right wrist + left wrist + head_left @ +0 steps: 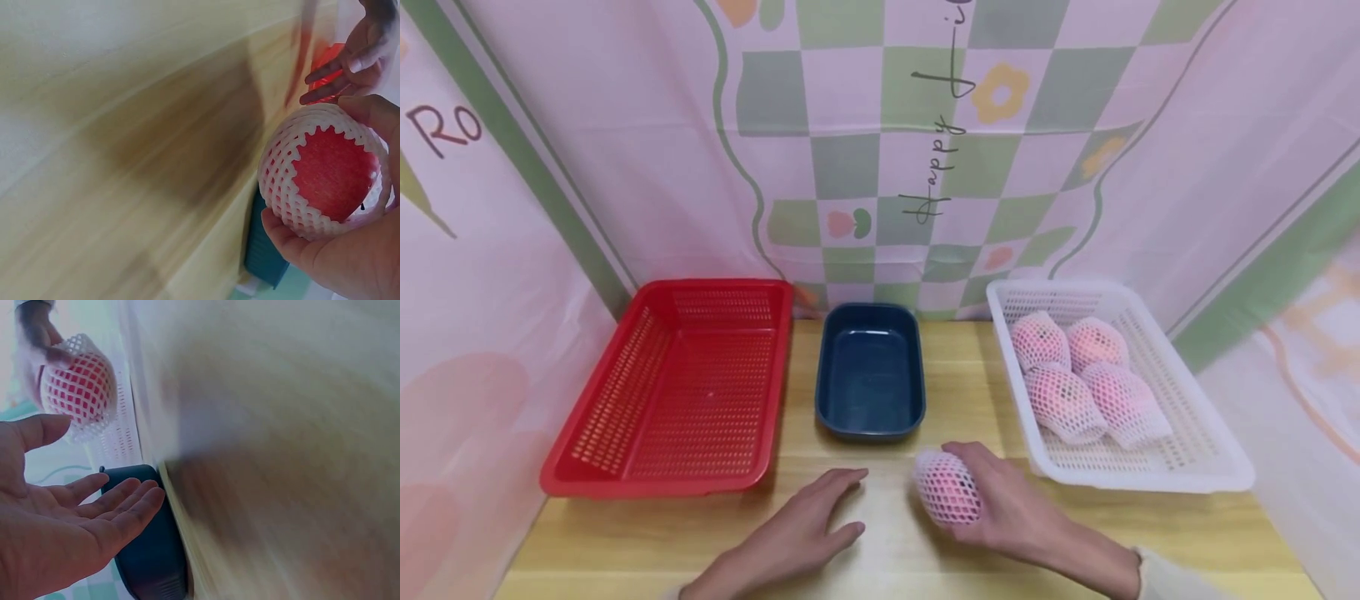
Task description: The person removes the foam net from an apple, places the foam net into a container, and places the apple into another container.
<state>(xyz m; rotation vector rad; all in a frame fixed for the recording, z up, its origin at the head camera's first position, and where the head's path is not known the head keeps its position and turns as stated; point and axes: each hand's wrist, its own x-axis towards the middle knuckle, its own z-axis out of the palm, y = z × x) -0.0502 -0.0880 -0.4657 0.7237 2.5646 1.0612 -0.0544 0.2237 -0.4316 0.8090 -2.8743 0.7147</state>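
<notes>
My right hand [1011, 504] grips an apple [950, 490] wrapped in a white foam net, held over the table in front of the dark blue tray. In the right wrist view, red skin of the apple [334, 175] shows through the net's open end, with thumb and fingers around its sides. To its left, my left hand [797, 529] holds nothing; its fingers are spread and slightly bent, thumb apart. A gap separates that hand from the apple. Several more netted apples [1063, 400] lie in the white basket [1195, 425] at the right.
A red perforated basket [707, 408] stands at the left with nothing in it. Between the two baskets sits the dark blue tray [870, 375], also holding nothing. Behind them a patterned cloth [850, 167] hangs down to the back edge of the wooden table [880, 567].
</notes>
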